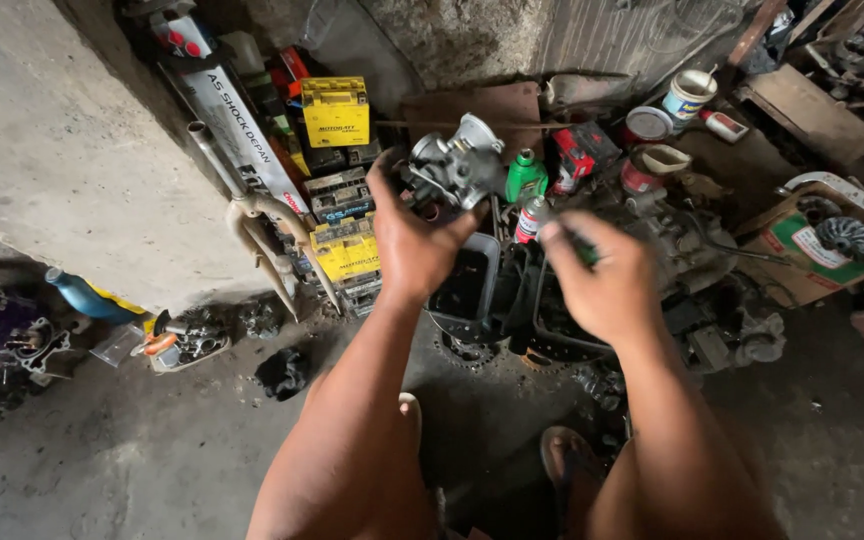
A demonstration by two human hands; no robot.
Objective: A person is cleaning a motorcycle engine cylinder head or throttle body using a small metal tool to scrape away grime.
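Left hand (pixel 414 245) clamped on metal carburetor (pixel 455 165), right hand (pixel 600 280) blurred nearby, grip can't tell, black tray (pixel 487 262) below.

Beyond the left hand (pixel 414 250), yellow battery boxes (pixel 335 110) are stacked against the wall, with a long white carton (pixel 242 125) and a pale metal pipe (pixel 252 215) leaning just left of them. Beyond the right hand (pixel 602 280) stand a green bottle (pixel 525 175), a red box (pixel 580 155), two tins (pixel 647 125) and a white tub (pixel 689 95); far to its right, a cardboard box (pixel 802 250) holds a finned metal part (pixel 847 237). Well left of the left hand, a blue bottle (pixel 82 295) lies on the floor (pixel 152 450) near small dark engine parts (pixel 282 372).
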